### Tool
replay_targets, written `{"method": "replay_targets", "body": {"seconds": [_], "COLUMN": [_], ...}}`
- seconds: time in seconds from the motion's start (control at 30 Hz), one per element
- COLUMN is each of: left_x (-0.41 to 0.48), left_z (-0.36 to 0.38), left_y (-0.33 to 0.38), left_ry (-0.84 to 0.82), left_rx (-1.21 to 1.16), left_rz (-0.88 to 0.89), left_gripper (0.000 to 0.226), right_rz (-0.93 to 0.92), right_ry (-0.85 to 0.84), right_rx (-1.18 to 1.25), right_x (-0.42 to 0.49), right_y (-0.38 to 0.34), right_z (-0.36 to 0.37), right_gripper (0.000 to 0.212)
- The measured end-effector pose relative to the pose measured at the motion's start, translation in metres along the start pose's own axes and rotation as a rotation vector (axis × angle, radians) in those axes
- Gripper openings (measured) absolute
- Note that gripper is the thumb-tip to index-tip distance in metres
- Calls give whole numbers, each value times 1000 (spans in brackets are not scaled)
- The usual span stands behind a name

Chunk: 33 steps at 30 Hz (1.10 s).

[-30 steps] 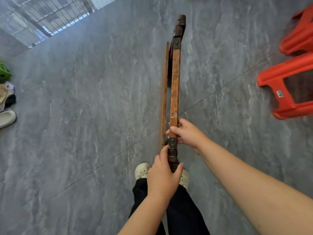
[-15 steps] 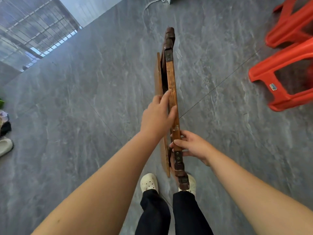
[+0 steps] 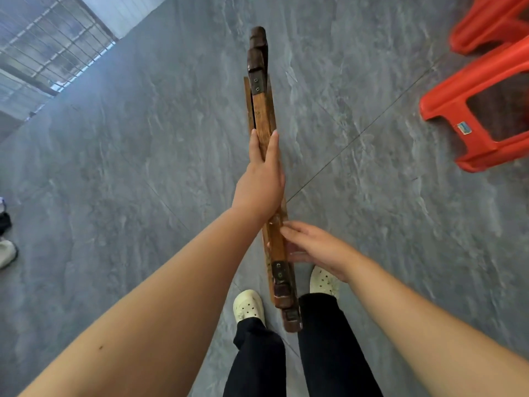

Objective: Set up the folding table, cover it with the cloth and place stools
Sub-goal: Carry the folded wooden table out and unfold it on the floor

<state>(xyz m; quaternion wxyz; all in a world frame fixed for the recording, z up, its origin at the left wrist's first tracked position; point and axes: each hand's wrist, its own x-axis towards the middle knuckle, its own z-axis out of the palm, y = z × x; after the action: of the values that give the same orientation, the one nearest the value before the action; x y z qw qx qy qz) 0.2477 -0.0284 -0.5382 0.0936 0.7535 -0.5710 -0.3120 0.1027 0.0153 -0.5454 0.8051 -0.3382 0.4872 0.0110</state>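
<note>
Evidently the first step is in hand: the folding table (image 3: 264, 116), folded flat, is held on edge over the grey marbled floor (image 3: 143, 167), its near end between the person's feet. The left hand (image 3: 262, 179) clamps the worn wooden rail from above, and the right hand (image 3: 317, 250) pinches it just below. Next, I judge, the dark, metal-bracketed legs must swing out. Glossy red plastic stools (image 3: 472, 110) stand to the right.

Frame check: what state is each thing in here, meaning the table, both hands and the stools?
folding table: folded flat, held on edge, legs not opened, no cloth on it.
left hand: grips the table's upper edge near its middle.
right hand: holds the table near its close end, thumb on top.
red plastic stools: on the floor to the right, apart from the table.
</note>
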Motion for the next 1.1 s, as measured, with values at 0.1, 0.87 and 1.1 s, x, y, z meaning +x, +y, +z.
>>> {"method": "replay_targets", "body": {"seconds": [0.1,0.87,1.1], "left_x": [-1,2,3], "left_z": [6,22,20], "left_y": [6,4,10], "left_ry": [38,221,165], "left_rx": [-43,-202,-229], "left_rz": [-45,21,-23], "left_gripper": [60,58,61], "right_rz": [12,-748,-694], "right_ry": [134,-169,-145], "right_rx": [-35,-2073,-2169], "right_x": [11,132,138], "right_y": [1,17,12], "right_z": [-28,-81,-75], "right_gripper": [27,56,42]}}
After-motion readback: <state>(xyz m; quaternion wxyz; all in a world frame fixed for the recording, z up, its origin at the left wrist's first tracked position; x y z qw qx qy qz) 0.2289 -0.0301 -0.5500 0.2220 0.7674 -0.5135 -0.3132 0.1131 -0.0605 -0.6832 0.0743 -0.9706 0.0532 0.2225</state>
